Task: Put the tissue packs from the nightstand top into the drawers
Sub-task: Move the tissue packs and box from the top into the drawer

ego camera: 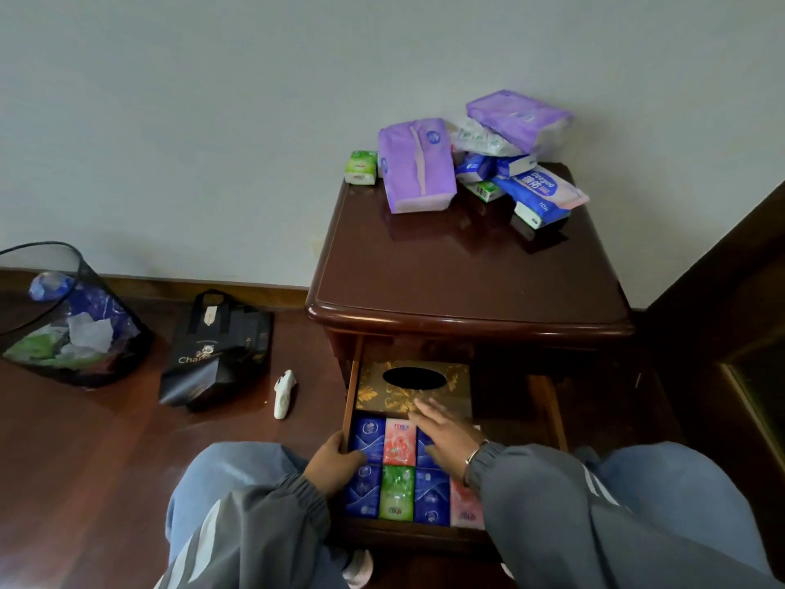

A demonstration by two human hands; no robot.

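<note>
The dark wooden nightstand [467, 269] carries a heap of tissue packs at its back: a purple pack [414, 167], a second purple pack [518, 119], a small green pack [361, 167] and a blue wet-wipe pack [539, 191]. Below, the drawer [349, 397] stands pulled out. It holds a gold patterned tissue box [412, 388] at the back and rows of small blue, pink and green packs [397, 491] in front. My left hand [335, 461] grips the drawer's left side wall. My right hand [446, 437] lies flat, fingers straight, over the small packs.
A black mesh waste bin [68, 316] with rubbish stands on the wooden floor at the left. Beside it lie a black shopping bag [216, 354] and a small white device [283, 393]. A dark bed frame [730, 333] borders the nightstand's right side. My knees flank the drawer.
</note>
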